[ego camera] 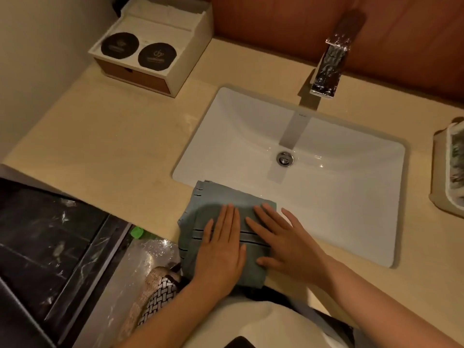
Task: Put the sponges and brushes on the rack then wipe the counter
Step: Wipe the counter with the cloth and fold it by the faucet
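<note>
A folded blue-grey cloth point(218, 199) with dark stripes lies on the beige counter point(113, 146) at the front edge, its far corner overhanging the sink rim. My left hand point(221, 249) presses flat on the cloth with straight fingers. Beside it my right hand point(283, 244) also lies flat, fingers spread, partly on the cloth and partly on the counter strip in front of the sink. At the far right edge stands a white rack point(449, 177), cut off by the frame. No sponges or brushes can be made out clearly.
A white rectangular sink point(226, 116) is set into the counter, with a chrome faucet point(329, 69) behind it. A white organiser box point(155, 43) with two dark round lids stands at the back left. Below the counter's left edge are a dark tiled floor and a plastic bag.
</note>
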The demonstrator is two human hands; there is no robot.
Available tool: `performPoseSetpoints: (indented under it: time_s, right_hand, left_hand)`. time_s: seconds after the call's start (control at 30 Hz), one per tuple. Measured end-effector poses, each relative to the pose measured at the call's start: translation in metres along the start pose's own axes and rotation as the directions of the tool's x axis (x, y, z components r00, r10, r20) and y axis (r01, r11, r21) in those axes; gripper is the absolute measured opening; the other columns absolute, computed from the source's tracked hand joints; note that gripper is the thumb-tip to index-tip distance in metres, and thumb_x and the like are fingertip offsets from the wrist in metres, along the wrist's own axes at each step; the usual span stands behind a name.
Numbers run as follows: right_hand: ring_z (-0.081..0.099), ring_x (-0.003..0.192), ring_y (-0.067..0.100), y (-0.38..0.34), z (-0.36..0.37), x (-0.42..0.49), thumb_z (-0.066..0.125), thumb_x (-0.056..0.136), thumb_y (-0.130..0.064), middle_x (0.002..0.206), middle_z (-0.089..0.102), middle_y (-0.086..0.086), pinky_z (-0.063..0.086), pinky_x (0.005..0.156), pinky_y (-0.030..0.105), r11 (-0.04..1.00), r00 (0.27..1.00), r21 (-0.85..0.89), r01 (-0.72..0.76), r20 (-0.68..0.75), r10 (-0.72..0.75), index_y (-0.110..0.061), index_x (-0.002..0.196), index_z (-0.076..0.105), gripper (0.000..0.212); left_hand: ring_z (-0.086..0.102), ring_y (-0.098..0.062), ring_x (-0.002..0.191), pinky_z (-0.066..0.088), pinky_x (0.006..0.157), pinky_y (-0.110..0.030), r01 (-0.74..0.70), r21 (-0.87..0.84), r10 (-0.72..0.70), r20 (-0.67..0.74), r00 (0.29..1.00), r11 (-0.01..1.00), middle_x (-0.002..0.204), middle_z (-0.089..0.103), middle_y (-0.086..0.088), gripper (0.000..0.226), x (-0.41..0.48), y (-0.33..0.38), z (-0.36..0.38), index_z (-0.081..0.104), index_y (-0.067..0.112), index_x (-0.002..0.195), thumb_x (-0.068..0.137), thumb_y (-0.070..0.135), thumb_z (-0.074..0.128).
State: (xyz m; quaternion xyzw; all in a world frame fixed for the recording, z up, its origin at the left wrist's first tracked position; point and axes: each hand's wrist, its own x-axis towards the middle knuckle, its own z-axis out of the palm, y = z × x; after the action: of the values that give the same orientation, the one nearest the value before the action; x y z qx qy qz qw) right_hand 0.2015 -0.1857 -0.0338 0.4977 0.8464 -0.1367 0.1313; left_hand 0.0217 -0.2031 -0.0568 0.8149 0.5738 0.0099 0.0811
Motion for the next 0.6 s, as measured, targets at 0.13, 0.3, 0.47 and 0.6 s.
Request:
performPoseSetpoints:
  time_s: [0.13,0.3,0.47,0.6]
  right_hand:
    - [0.032,0.136,0.022,0.005,-0.007,0.014,0.034,0.078,-0.070,0.147,0.039,0.009,0.022,0.105,0.043,0.984,0.985,-0.072,0.162,0.077,-0.157,-0.015,0.143,0.035,0.084]
    - [0.031,0.136,0.022,-0.009,-0.012,0.037,0.028,0.078,-0.074,0.148,0.037,0.010,0.020,0.106,0.042,0.968,0.966,-0.040,0.246,0.090,-0.242,-0.010,0.145,0.029,0.092]
    - [0.003,0.142,0.026,-0.048,-0.021,0.072,0.035,0.083,-0.068,0.155,0.006,0.010,0.005,0.117,0.049,0.960,0.962,0.083,0.268,0.026,-0.271,-0.011,0.148,0.005,0.091]
    - [-0.031,0.135,0.020,-0.082,-0.033,0.109,0.037,0.089,-0.059,0.144,-0.032,0.001,-0.026,0.106,0.036,0.944,0.964,0.197,0.264,-0.011,-0.267,-0.013,0.145,-0.017,0.091]
  left_hand:
    - [0.023,-0.018,0.137,0.007,0.112,-0.032,0.031,-0.009,-0.031,0.026,0.999,0.999,0.148,0.036,-0.013,0.064,-0.001,-0.009,0.002,0.026,0.004,0.142,0.087,0.038,0.033]
    - [0.021,-0.018,0.139,0.004,0.114,-0.029,-0.030,-0.003,0.030,0.017,0.999,1.000,0.151,0.028,-0.010,0.067,-0.003,-0.037,-0.004,0.023,0.003,0.144,0.089,0.040,0.034]
    - [0.008,-0.013,0.144,0.001,0.115,-0.027,-0.099,0.033,0.098,0.045,0.994,0.995,0.153,0.023,-0.009,0.070,0.003,-0.101,-0.013,0.016,0.007,0.147,0.089,0.043,0.034]
    - [-0.012,-0.009,0.145,0.000,0.116,-0.029,-0.238,0.110,0.230,0.083,0.970,0.965,0.158,-0.011,0.000,0.067,0.018,-0.168,-0.020,-0.002,0.013,0.149,0.095,0.049,0.014]
